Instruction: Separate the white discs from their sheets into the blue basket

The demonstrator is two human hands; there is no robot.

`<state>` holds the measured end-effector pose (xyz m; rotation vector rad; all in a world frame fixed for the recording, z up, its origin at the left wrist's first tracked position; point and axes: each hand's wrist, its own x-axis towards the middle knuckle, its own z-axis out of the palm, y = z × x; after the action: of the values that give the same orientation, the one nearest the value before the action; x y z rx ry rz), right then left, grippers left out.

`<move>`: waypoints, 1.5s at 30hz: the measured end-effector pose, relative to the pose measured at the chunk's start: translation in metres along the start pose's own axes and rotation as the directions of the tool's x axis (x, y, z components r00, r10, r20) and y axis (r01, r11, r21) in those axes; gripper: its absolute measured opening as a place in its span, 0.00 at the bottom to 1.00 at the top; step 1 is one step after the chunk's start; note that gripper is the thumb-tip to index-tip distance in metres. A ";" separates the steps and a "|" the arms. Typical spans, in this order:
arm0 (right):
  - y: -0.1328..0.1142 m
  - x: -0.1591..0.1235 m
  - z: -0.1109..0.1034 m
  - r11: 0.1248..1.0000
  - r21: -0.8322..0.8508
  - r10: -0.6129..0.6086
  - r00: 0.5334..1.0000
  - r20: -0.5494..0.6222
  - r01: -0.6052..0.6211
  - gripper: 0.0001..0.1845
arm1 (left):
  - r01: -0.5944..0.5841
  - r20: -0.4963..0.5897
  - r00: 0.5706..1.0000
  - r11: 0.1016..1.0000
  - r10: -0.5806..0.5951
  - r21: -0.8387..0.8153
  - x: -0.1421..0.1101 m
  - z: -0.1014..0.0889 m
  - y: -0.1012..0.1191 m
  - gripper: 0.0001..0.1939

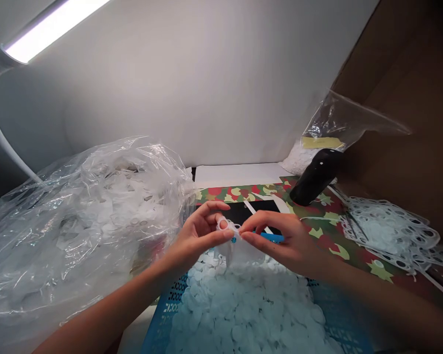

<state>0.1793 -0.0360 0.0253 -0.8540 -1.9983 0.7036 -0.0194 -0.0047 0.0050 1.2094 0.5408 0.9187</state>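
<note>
Between my two hands hangs a thin white plastic sheet with round holes (pixel 228 226), held above a blue basket. My left hand (pixel 206 228) is closed on the sheet's left side, thumb and fingers pinching it. At its right end, the thumb and index finger of my right hand (pixel 276 233) pinch the sheet or a small piece of it; which one I cannot tell. Below both hands, the blue plastic basket (pixel 166 295) is heaped with small translucent white discs (pixel 251 305).
On the left lies a large clear plastic bag (pixel 96 216) of white pieces. A black cylindrical object (pixel 315 177) stands tilted at the right. Behind it sits a bag with a yellow label (pixel 323 142). Perforated white sheets (pixel 391 233) are piled far right. A lamp (pixel 55 29) shines above.
</note>
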 end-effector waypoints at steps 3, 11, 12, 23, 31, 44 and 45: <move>0.002 0.002 0.000 0.998 -0.013 0.058 0.998 0.030 -0.058 0.06 | -0.019 -0.082 0.996 1.000 0.018 -0.015 0.002 -0.003 -0.001 0.18; 0.005 0.000 0.000 0.995 -0.035 0.085 0.991 -0.104 -0.089 0.05 | -0.012 -0.123 0.992 0.999 0.018 0.049 0.004 -0.002 -0.002 0.15; 0.005 0.000 0.000 0.995 -0.037 0.083 0.989 -0.120 -0.088 0.06 | -0.005 -0.109 0.994 0.999 0.011 0.050 0.004 -0.001 -0.001 0.15; 0.010 0.001 0.000 0.960 -0.213 -0.200 0.978 -0.066 0.182 0.11 | -0.018 -0.105 0.994 0.976 0.042 0.217 -0.001 0.006 0.001 0.18; 0.008 -0.002 0.002 0.990 -0.108 -0.101 0.987 -0.124 0.088 0.10 | -0.033 -0.165 0.982 0.946 0.090 0.322 -0.001 0.008 0.002 0.17; 0.005 -0.007 0.000 0.830 -0.485 -0.342 0.938 -0.051 0.276 0.09 | -0.109 -0.086 0.984 0.911 0.155 0.397 -0.004 0.004 0.003 0.11; 0.004 -0.007 0.000 0.821 -0.497 -0.348 0.936 -0.049 0.279 0.09 | -0.132 -0.083 0.979 0.895 0.184 0.425 -0.005 0.005 0.003 0.10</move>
<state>0.1839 -0.0389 0.0187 -0.7939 -2.1497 -0.0597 -0.0191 -0.0110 0.0083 1.6114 0.7730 1.0525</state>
